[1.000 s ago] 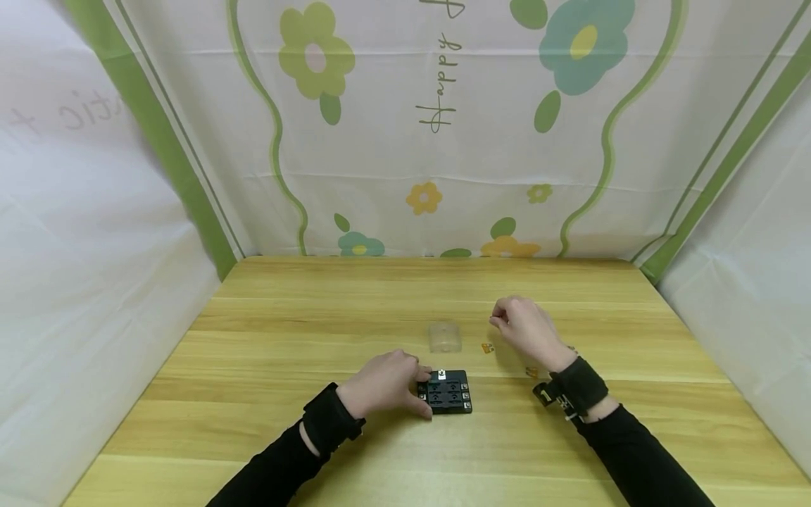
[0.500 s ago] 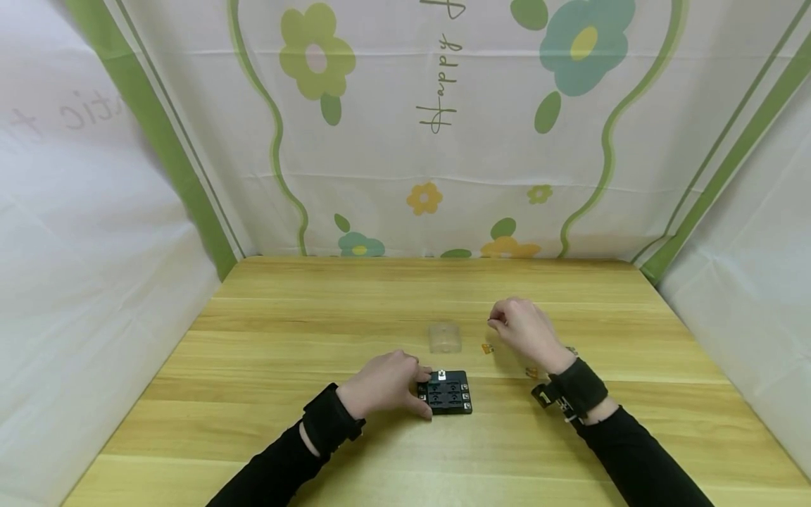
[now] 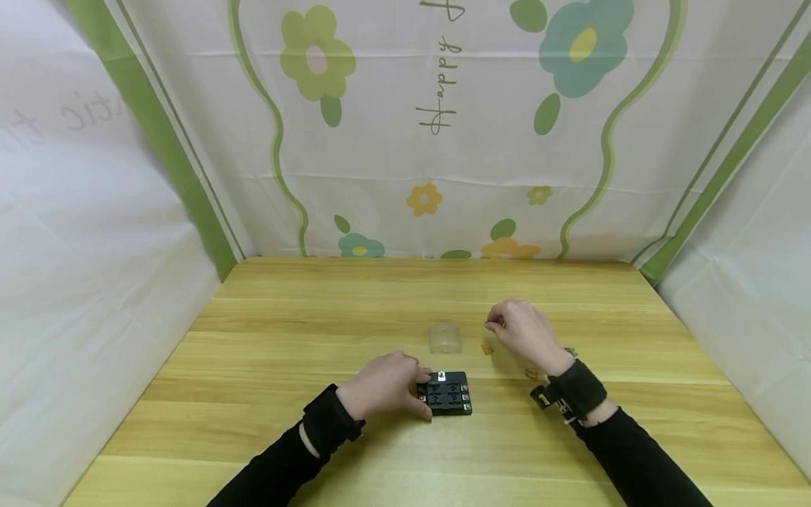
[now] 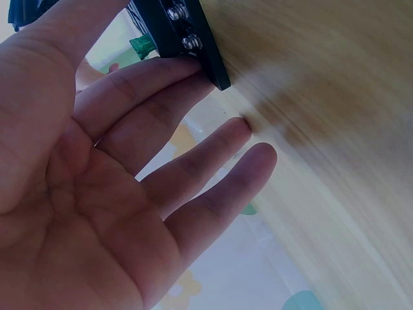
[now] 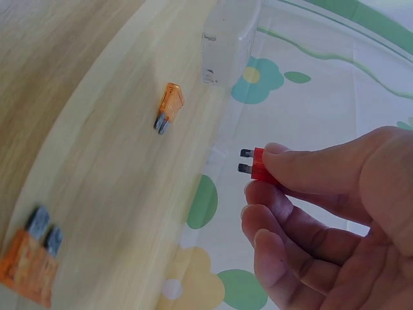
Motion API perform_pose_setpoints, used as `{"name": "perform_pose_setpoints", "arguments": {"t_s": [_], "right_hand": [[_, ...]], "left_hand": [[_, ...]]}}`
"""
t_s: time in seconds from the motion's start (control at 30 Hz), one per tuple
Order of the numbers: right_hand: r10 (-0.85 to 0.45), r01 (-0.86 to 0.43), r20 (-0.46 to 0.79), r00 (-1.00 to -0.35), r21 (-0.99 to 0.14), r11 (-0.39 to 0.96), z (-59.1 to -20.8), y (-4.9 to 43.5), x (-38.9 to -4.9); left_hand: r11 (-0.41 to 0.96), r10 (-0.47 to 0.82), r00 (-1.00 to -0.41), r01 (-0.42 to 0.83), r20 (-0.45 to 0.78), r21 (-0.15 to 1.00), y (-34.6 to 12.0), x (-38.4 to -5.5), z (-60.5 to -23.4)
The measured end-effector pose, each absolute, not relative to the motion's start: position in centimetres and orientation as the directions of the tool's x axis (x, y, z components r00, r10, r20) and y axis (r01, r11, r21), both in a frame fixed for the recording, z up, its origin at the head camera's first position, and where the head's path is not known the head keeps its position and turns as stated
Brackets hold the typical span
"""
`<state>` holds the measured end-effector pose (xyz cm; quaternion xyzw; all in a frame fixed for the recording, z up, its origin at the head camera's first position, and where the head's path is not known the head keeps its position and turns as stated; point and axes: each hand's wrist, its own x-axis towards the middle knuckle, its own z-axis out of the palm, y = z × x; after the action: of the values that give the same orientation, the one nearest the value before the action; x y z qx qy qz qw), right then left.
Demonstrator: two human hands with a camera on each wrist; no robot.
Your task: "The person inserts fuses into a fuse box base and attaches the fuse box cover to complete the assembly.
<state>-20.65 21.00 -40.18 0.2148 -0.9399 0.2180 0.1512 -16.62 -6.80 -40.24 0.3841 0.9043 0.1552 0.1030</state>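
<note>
My left hand grips the left side of a black fuse block with thumb and fingers; the block lies flat on the table. Metal screw terminals show along its edge in the left wrist view. My right hand is raised over the table, right of and beyond the block. Between thumb and forefinger it pinches a red blade fuse, whose two metal prongs stick out. An orange blade fuse and another orange fuse lie below that hand.
A clear plastic cover stands behind the fuse block. A small greenish piece lies partly hidden by the right wrist. Green plastic shows beside the block; I cannot tell if it touches. Printed cloth walls enclose the wooden table.
The right hand has shifted slightly left and nearer, still pinching the red fuse. My left hand and the fuse block have stayed in place.
</note>
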Motion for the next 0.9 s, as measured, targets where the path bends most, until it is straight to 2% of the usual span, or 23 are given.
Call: {"name": "perform_pose_setpoints", "arguments": {"t_s": [0.9], "right_hand": [[-0.357, -0.497, 0.414, -0.837, -0.306, 0.812, -39.9, 20.5, -20.41]], "left_hand": [[0.663, 0.721, -0.689, 0.653, -0.076, 0.367, -6.79, -16.67, -40.46]]}}
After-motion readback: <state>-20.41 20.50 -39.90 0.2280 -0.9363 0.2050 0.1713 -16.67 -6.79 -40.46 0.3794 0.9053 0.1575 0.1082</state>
